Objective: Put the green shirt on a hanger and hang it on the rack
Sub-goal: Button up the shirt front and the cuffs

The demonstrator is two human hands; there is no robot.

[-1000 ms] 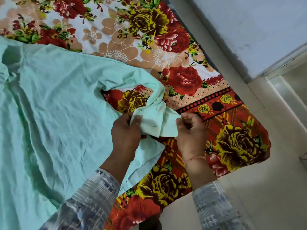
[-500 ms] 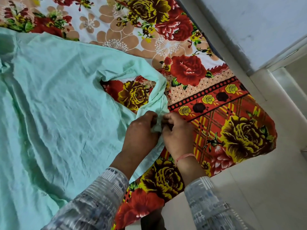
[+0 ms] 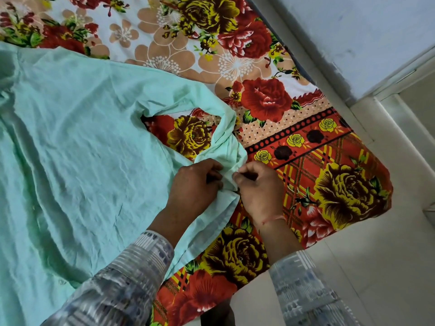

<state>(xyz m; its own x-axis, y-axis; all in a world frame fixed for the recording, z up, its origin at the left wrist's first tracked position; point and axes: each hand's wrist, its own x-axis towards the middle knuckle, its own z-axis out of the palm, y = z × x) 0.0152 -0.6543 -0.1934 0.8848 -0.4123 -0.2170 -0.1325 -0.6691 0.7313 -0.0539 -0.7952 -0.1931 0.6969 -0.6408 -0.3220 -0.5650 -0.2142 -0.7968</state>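
I see the green shirt point(image 3: 77, 142) spread flat and wrinkled over the left part of a floral bedsheet point(image 3: 266, 102), which is printed with red and yellow roses and a plaid border. One loop of the shirt's cloth stands open near the middle, and the sheet shows through it. My left hand point(image 3: 194, 184) and right hand point(image 3: 260, 187) meet at the shirt's bunched edge just below that loop: both are closed on a small fold of the green cloth, fingertips pinching it from either side, nearly touching each other. A thin red thread point(image 3: 273, 218) circles the right wrist, and patterned grey sleeves point(image 3: 131, 274) cover both forearms. I can read no writing or label on the shirt. Pale floor tiles point(image 3: 367, 267) lie to the right of the sheet.
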